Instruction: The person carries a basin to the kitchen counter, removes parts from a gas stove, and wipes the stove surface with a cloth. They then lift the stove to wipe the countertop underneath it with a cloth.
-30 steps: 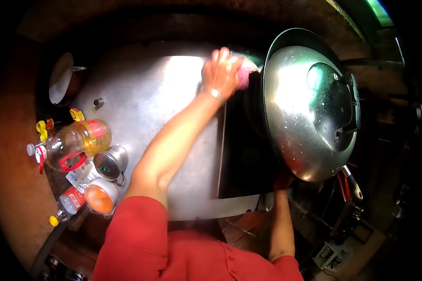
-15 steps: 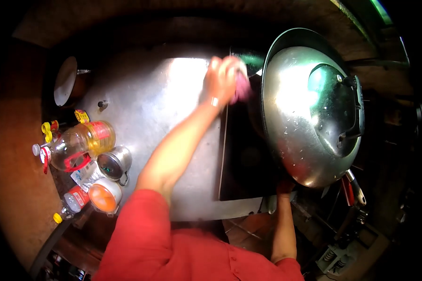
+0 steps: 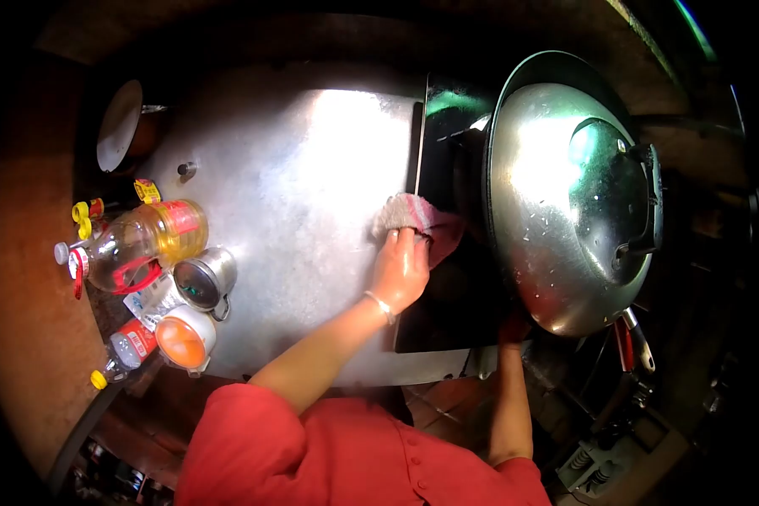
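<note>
My left hand (image 3: 401,268) is closed on a pink-and-white cloth (image 3: 406,212), which lies at the left edge of a black cooktop (image 3: 434,316) and overlaps the metal counter (image 3: 287,202). A bracelet circles that wrist. My right hand (image 3: 513,327) is in deep shadow at the cooktop's front right corner, below the wok's rim; its fingers cannot be made out. Over the cooktop's right side sits a large wok (image 3: 514,76) covered by a shiny domed lid (image 3: 535,202) with a dark handle (image 3: 648,202).
On the counter's left stand a large oil bottle (image 3: 177,232), a lidded metal cup (image 3: 207,282), an orange-topped container (image 3: 181,339) and a yellow-capped bottle (image 3: 131,347). Behind them are a small knob-like object (image 3: 186,169) and a white bowl (image 3: 120,126). A handled utensil (image 3: 641,346) lies right of the wok.
My left hand has drawn the cloth back toward my body along the cooktop's left edge. My right hand stays near the front corner. The view has shifted slightly.
</note>
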A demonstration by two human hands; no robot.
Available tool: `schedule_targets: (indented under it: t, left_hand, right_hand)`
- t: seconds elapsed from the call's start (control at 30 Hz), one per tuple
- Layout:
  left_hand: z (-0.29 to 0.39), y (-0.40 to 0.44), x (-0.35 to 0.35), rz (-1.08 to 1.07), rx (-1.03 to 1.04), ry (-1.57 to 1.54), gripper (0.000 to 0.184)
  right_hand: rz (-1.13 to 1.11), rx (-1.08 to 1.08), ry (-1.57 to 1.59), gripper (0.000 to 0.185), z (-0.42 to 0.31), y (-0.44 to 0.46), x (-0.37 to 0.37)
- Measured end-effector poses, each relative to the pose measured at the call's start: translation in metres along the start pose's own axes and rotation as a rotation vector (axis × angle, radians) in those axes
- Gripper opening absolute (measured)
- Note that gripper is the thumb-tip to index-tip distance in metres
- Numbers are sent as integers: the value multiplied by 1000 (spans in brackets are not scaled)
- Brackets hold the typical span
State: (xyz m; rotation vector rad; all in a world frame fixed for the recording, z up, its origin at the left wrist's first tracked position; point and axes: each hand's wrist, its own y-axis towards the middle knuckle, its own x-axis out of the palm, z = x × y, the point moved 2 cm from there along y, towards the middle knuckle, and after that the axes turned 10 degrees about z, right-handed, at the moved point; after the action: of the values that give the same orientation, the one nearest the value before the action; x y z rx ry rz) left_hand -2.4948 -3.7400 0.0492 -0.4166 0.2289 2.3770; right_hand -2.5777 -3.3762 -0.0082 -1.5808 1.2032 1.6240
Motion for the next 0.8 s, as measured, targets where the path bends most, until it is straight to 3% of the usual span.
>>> schedule_targets:
  t: [0.07,0.1,0.17,0.23,0.3,0.37,0.4,0.47,0.6,0.63,0.73,0.8]
  left_hand:
    - [4,20,6,55,-17,-54,39]
    - [1,40,13,1,-33,66,31]
    - [-2,90,28,100,39,115,19]
    - [2,106,33,75,-35,151,23]
    - [-1,92,30,91,-50,100,30]
    - [4,56,16,36,-49,135,38]
    - [-6,31,17,21,-33,176,37]
    - [7,-15,-4,-125,-193,192,41]
    - [13,-104,-25,-106,-232,135,36]
    - [13,-121,-31,-92,-157,146,32]
    - [16,-157,-46,-187,-146,236,33]
    - [34,-162,-59,-281,-61,340,35]
  right_hand:
    - [-37,32,7,45,6,-1,3]
    - [-48,39,10,46,8,-2,4]
    - [-62,24,27,47,-14,8,-9]
    - [-140,26,14,47,-55,30,-36]
    - [-401,145,-102,48,-93,58,-62]
    - [-409,139,-120,49,-94,62,-64]
    - [-242,42,-52,49,-79,52,-52]
    - [-21,-96,-26,49,-64,47,-31]
    - [212,-237,-197,46,-52,41,-2]
    - [274,-263,-246,46,-49,40,-1]
    - [205,-234,-95,36,-51,45,-5]
    - [72,-97,-162,34,-68,55,-8]
